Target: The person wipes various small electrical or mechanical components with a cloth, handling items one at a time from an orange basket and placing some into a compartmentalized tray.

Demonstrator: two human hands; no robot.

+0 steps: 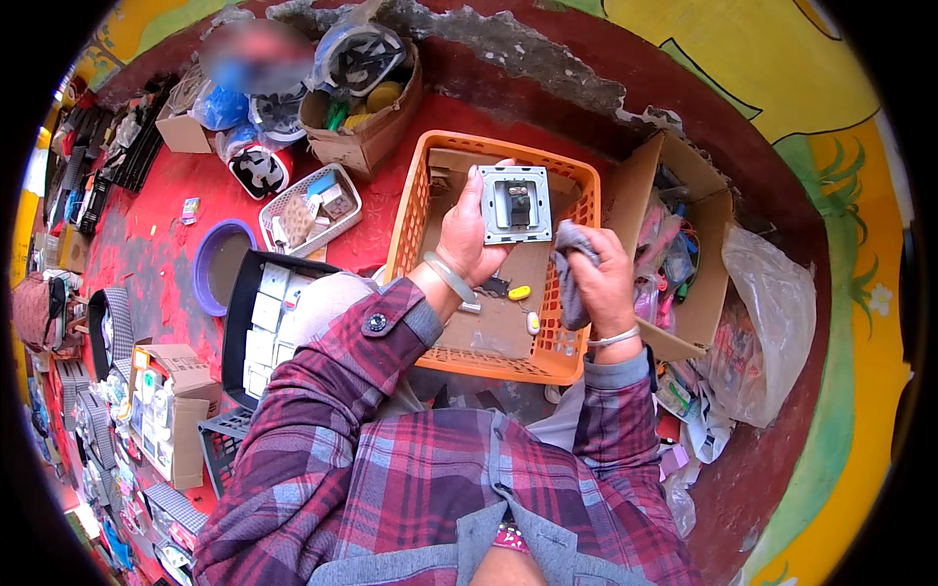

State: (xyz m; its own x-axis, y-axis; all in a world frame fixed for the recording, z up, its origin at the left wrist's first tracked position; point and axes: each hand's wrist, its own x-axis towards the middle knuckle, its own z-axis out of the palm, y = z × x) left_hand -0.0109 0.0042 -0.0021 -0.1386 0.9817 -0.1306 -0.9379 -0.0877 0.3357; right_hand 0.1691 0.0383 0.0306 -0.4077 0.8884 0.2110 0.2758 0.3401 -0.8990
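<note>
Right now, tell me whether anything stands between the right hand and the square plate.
Only the grey cloth gripped in the right hand lies between; nothing else visible does. The left hand holds the plate above the orange basket.

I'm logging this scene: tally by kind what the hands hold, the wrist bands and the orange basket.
Square fitting, left hand: 1
Grey cloth, right hand: 1
Wrist bands: 2
Orange basket: 1
Total: 5

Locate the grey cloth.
In the head view, the grey cloth is in the right hand, right of centre, over the right side of the orange basket.
</note>
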